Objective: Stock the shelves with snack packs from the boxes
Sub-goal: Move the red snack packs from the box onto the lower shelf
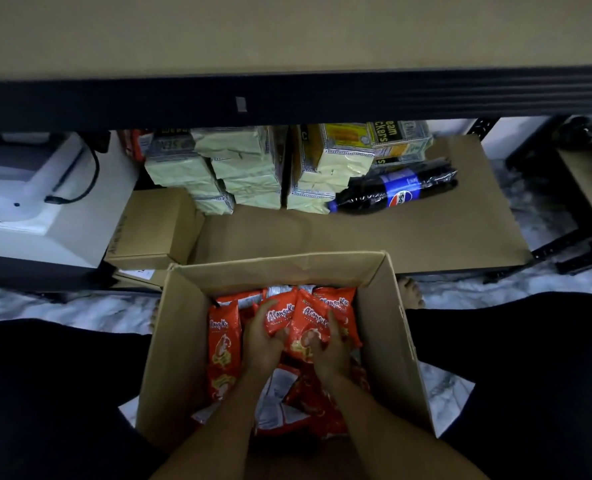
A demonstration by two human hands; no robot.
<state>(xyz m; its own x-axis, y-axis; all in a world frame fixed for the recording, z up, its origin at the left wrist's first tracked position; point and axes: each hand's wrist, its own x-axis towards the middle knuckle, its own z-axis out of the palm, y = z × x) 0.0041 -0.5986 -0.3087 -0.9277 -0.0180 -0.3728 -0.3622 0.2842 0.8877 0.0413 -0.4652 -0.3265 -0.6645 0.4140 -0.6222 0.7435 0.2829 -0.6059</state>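
Head view: both hands, left [261,344] and right [332,351], clutch upright red snack packs [298,320] inside the box [398,341]; the shelf [408,237] lies beyond.

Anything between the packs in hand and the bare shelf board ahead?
Only the box's far wall, which the red packs held by the left hand and right hand must clear. Beyond it the shelf board lies bare in front of the cracker stacks and bottle.
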